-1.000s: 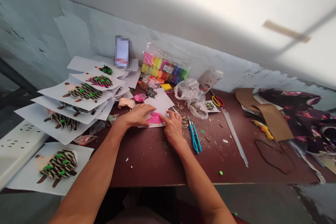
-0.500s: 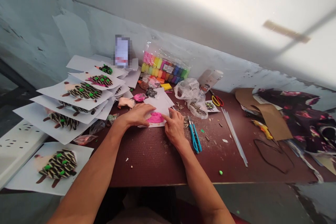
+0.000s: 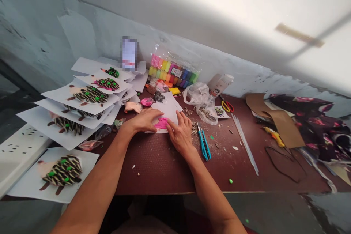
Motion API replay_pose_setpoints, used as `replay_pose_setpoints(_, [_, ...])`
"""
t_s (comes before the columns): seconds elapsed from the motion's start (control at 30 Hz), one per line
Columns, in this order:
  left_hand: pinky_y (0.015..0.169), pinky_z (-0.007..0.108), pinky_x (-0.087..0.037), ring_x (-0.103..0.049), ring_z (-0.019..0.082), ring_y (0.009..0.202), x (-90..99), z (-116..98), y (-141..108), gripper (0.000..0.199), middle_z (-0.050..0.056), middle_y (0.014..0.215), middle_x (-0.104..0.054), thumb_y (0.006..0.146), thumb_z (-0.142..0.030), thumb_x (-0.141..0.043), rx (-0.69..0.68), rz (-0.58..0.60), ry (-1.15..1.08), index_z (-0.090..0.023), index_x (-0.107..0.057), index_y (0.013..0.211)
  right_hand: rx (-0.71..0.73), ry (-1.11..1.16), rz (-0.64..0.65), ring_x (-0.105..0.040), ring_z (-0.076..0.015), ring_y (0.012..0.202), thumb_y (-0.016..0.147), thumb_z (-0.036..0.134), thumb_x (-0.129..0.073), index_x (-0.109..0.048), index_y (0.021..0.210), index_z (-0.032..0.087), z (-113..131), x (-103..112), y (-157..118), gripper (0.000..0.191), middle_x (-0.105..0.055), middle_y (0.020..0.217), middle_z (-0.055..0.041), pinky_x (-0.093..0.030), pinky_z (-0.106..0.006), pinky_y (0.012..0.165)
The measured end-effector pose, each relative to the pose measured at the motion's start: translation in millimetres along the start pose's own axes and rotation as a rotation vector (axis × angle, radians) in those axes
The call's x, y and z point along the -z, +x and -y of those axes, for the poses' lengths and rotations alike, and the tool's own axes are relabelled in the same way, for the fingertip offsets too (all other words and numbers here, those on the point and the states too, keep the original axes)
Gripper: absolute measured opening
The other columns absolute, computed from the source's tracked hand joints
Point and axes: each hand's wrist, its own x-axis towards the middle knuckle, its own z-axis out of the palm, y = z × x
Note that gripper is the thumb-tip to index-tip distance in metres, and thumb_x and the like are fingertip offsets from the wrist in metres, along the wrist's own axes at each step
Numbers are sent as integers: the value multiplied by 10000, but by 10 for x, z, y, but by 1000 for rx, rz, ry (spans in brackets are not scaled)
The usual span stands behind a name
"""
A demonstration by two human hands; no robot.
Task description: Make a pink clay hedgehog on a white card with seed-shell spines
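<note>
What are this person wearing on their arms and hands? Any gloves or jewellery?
Nothing that I can see. The left forearm and right forearm are bare, with no sleeves in view. The left hand and right hand wear no gloves, and neither shows a watch, bracelet or ring.

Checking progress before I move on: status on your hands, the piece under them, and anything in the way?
Left hand, right hand resting on white paper sheet. Pink modelling clay between them. Teal-handled snips right of right hand, not touching.
</note>
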Motion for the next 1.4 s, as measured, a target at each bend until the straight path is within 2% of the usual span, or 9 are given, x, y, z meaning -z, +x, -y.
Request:
replay_pose_setpoints(0.1, [1156, 402, -357, -477, 321, 1388, 5, 0, 2, 761, 87, 1509, -547, 719, -340, -759, -16, 9, 8, -229, -527, 1434, 31, 0, 35, -313, -339, 1483, 1024, 420, -532, -666, 1338, 353, 39, -19, 35, 349, -416, 1592, -114, -270, -525, 1152])
replay_pose_setpoints(0.27, [1152, 394, -357, -472, 311, 1393, -10, 19, 14, 753, 77, 1512, -543, 729, -343, -747, -24, 11, 13, -241, -517, 1439, -5, -22, 105, -309, -344, 1487, 1015, 431, -549, -660, 1346, 348, 101, -39, 103, 359, -432, 1587, -98, -251, -535, 1167])
replay_pose_setpoints(0.43, [1158, 400, -349, -464, 315, 1400, -29, 44, 33, 768, 93, 1517, -537, 721, -337, -752, -27, 14, 0, -220, -514, 1441, -27, 1, 115, -322, -332, 1481, 1027, 426, -526, -664, 1340, 358, 82, -47, 118, 349, -449, 1573, -91, -270, -526, 1159])
replay_pose_setpoints(0.6, [1143, 397, -362, -494, 309, 1367, -71, 89, 55, 765, 77, 1497, -557, 712, -354, -765, -44, -19, 7, -247, -525, 1430, -27, 22, 86, -323, -330, 1485, 1029, 409, -526, -653, 1355, 367, 70, -40, 86, 353, -425, 1588, -97, -283, -521, 1158])
replay_pose_setpoints(1.0, [1124, 411, -390, -518, 322, 1339, -55, 62, 50, 746, 101, 1462, -581, 709, -337, -752, -53, -26, -10, -219, -541, 1415, 31, 20, 186, -293, -345, 1509, 1025, 391, -539, -651, 1355, 335, 164, 19, 206, 354, -441, 1583, -106, -258, -550, 1180])
replay_pose_setpoints(1.2, [1133, 409, -378, -514, 322, 1345, -59, 71, 52, 762, 102, 1470, -574, 697, -342, -759, -37, -23, -4, -215, -538, 1415, 19, 52, 139, -313, -325, 1496, 1038, 389, -503, -648, 1357, 346, 153, -15, 179, 353, -425, 1592, -87, -267, -521, 1182])
replay_pose_setpoints(1.4, [1130, 402, -391, -526, 324, 1334, -46, 50, 40, 731, 103, 1449, -593, 704, -335, -756, -43, -35, -15, -214, -561, 1398, 48, 25, 158, -297, -330, 1499, 1041, 407, -490, -639, 1360, 324, 181, -10, 179, 361, -424, 1591, -103, -257, -540, 1178])
